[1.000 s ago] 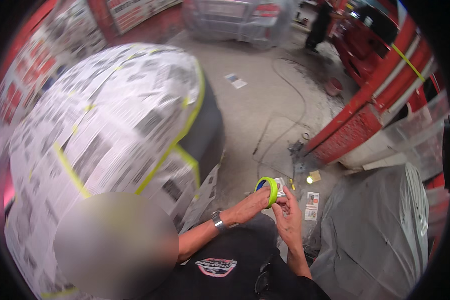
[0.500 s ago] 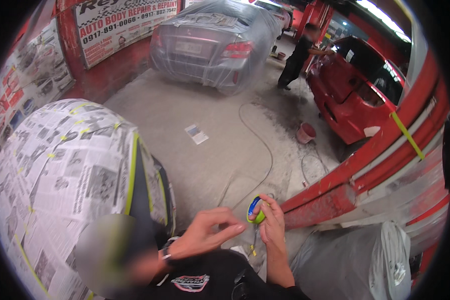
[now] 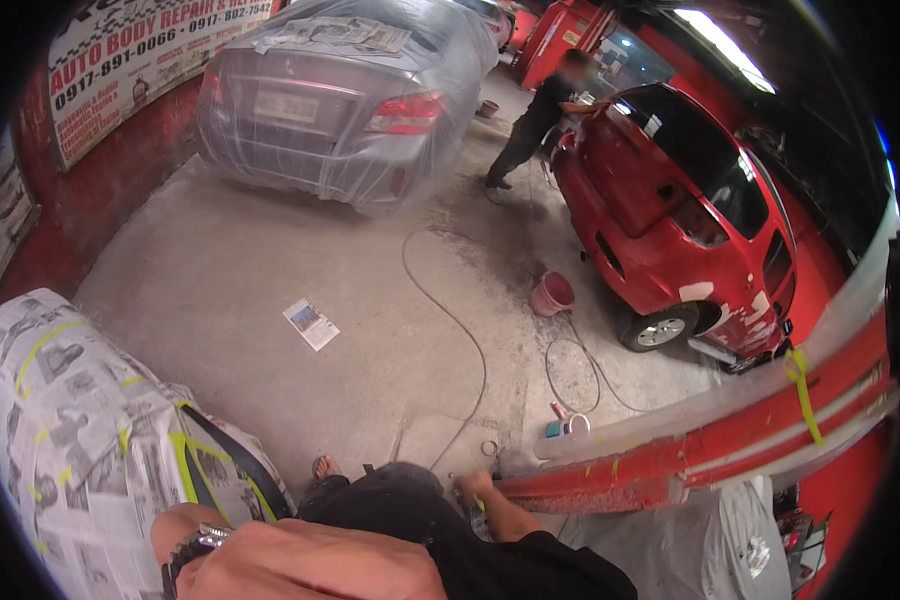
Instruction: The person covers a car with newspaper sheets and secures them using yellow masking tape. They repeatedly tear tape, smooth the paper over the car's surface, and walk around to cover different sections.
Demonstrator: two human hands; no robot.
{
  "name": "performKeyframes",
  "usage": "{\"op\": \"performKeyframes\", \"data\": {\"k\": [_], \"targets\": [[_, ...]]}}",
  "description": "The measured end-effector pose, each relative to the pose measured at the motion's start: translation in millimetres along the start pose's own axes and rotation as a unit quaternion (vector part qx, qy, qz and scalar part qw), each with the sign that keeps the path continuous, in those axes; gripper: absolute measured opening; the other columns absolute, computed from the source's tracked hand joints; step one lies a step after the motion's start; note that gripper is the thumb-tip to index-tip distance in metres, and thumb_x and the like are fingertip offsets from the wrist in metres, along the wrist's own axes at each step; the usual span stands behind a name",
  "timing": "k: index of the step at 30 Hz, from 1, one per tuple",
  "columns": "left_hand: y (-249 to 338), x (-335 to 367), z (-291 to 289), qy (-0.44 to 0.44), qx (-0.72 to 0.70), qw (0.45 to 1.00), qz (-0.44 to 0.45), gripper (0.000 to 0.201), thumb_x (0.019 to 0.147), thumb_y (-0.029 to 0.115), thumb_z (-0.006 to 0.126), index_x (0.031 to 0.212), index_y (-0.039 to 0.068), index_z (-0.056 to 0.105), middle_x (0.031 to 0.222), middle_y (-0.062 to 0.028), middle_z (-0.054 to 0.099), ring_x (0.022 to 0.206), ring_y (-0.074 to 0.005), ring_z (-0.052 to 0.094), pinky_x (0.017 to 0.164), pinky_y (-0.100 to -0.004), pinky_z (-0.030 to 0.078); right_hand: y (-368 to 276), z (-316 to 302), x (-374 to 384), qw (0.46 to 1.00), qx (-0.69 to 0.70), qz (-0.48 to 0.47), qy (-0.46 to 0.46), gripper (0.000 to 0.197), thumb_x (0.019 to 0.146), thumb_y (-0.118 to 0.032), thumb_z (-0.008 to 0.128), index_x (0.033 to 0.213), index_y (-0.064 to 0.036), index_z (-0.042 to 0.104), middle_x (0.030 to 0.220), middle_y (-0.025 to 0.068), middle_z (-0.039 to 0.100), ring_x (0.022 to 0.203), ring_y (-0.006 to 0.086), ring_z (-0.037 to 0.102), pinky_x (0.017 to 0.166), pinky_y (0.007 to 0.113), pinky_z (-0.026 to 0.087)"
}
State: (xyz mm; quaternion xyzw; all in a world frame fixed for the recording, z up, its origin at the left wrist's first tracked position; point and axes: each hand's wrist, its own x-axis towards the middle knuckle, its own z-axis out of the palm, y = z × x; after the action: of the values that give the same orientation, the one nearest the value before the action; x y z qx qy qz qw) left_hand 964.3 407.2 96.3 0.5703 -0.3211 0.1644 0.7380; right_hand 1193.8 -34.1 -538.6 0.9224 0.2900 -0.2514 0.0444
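My left hand (image 3: 315,568) looms large at the lower edge, with a metal-banded wristwatch (image 3: 206,540) on its wrist. Its back shows, while the fingers are out of sight. Lower and farther off, my right hand (image 3: 476,486) is beside the end of a red post. A sliver of a yellow-green tape roll (image 3: 480,503) shows at that hand; most of the roll and the fingers' grip are hidden. To the left stands a car part covered in newspaper (image 3: 65,420), edged with yellow-green tape.
A plastic-wrapped silver car (image 3: 310,120) stands ahead. A person (image 3: 540,120) works at a red car (image 3: 670,190). A hose (image 3: 480,350), a bucket (image 3: 552,294), a can (image 3: 575,425) and a printed sheet (image 3: 311,324) are on the floor. A red post (image 3: 610,480) slants across the right.
The view has swung right and my body leans. My left hand has come up close, away from the tape roll. My right hand has dropped lower with the roll, beside the red post.
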Motion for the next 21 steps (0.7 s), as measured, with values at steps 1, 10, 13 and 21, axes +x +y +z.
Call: {"op": "performKeyframes", "data": {"k": [1,10,13,21], "targets": [[-24,22,-24,0.000,-0.003,1.000,-0.023,0.027,0.069,0.011,0.087,0.082,-0.006,0.070,0.076,-0.0089,0.060,0.056,-0.0140,0.052,0.046,-0.0254,0.037,-13,32,-21,0.984,0.136,0.079,-0.081,0.020,0.085,-0.023,0.062,0.082,-0.0038,0.067,0.071,0.0105,0.067,0.069,0.0245,0.066,0.064,0.040,0.053],[-130,100,-191,0.311,0.026,0.947,0.071,0.004,0.089,-0.001,0.062,0.086,-0.002,0.065,0.071,-0.0055,0.054,0.054,-0.0148,0.049,0.048,-0.0277,0.037,-51,-67,81,0.825,0.465,0.272,-0.173,0.017,0.085,-0.018,0.065,0.079,-0.0023,0.065,0.066,0.0082,0.063,0.058,0.0208,0.062,0.053,0.037,0.049],[-233,144,-289,0.321,0.188,0.927,-0.050,0.010,0.089,0.007,0.066,0.097,0.001,0.066,0.075,-0.0045,0.056,0.064,-0.0107,0.053,0.055,-0.0245,0.041,-51,-101,178,0.776,0.565,0.269,-0.080,0.016,0.085,-0.017,0.066,0.078,-0.0017,0.065,0.064,0.0074,0.062,0.054,0.0195,0.060,0.049,0.036,0.048],[-505,-31,-536,0.348,0.485,0.676,-0.431,0.039,0.085,0.028,0.071,0.114,0.002,0.065,0.104,-0.0152,0.067,0.093,-0.0256,0.064,0.083,-0.0400,0.050,-112,-531,549,0.712,0.693,-0.068,0.091,0.017,0.090,-0.021,0.067,0.081,-0.0061,0.064,0.067,0.0016,0.057,0.062,0.0134,0.057,0.062,0.033,0.053]]}}
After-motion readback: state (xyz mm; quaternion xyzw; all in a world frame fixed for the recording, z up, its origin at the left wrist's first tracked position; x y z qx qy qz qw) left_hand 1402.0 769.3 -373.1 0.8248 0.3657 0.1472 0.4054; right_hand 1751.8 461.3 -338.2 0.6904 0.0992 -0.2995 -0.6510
